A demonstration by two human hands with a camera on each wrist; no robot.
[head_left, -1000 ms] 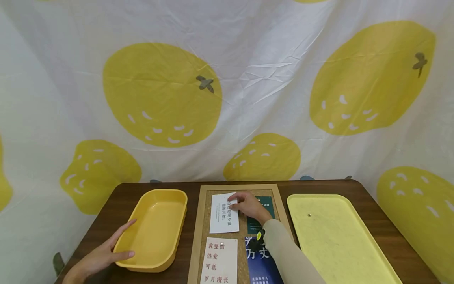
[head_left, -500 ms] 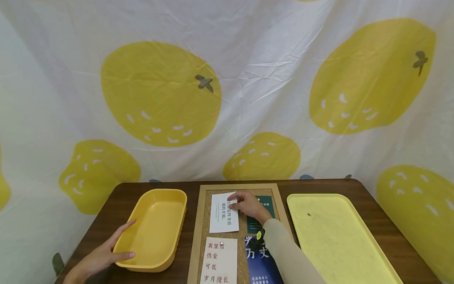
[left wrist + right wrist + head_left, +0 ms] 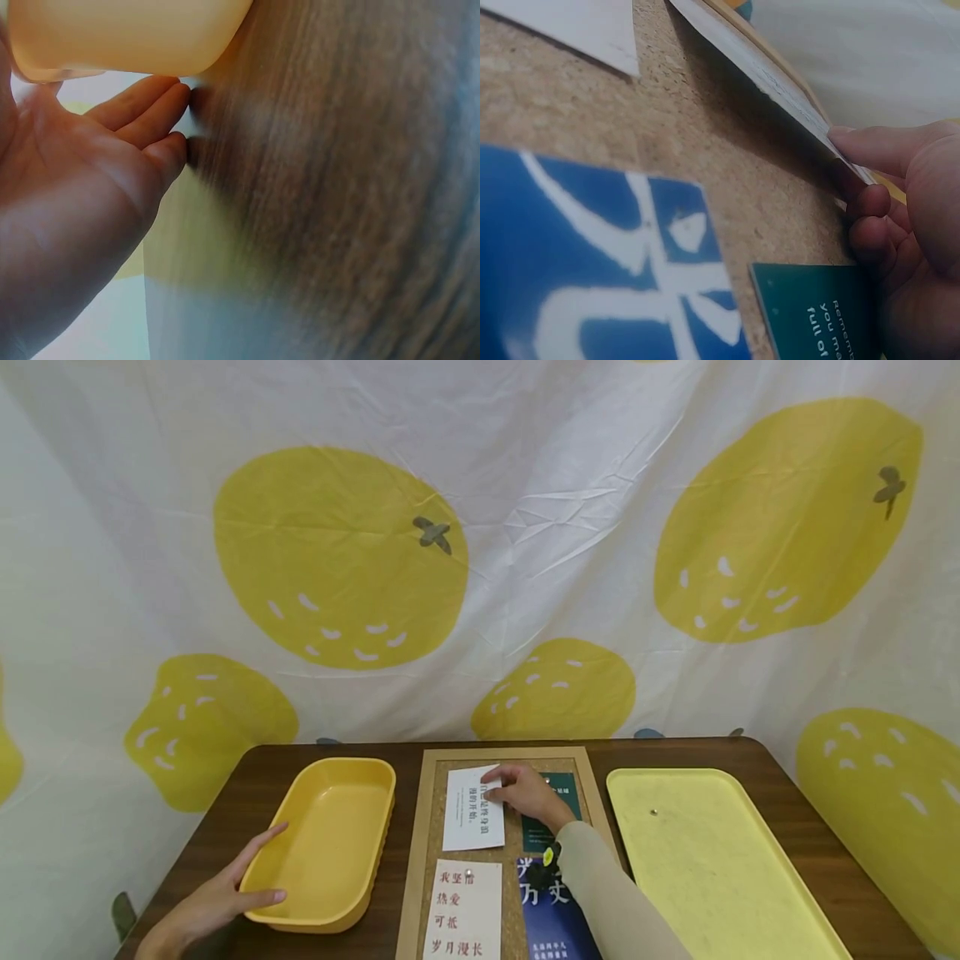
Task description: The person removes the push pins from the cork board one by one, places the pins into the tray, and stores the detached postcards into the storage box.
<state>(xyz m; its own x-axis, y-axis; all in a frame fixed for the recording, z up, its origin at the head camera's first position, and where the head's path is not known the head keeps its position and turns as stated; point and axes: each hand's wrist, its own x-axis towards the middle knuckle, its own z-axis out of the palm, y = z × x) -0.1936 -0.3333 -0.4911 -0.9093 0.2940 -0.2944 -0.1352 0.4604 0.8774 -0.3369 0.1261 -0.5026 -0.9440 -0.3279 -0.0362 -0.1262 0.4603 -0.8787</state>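
Observation:
My right hand (image 3: 528, 793) pinches a white card (image 3: 465, 818) with dark print between thumb and fingers at its right edge. In the right wrist view the card (image 3: 757, 79) slants up from the cork, its lifted edge between thumb and fingertips. Below the hand are a green card (image 3: 538, 833) and a blue card (image 3: 558, 922); a cream card (image 3: 465, 910) with red characters bears a small pin. My left hand (image 3: 217, 897) holds the yellow tub (image 3: 363, 893) at its left side, thumb and a finger over the rim. In the left wrist view the other fingers (image 3: 154, 112) reach under its side.
All the cards are on a wood-framed cork board (image 3: 415, 860). To its right lies a pale yellow tray (image 3: 720, 860) with one small pin (image 3: 654, 812) on it. Everything rests on a dark wooden table (image 3: 757, 768), with a lemon-print curtain (image 3: 510, 552) behind.

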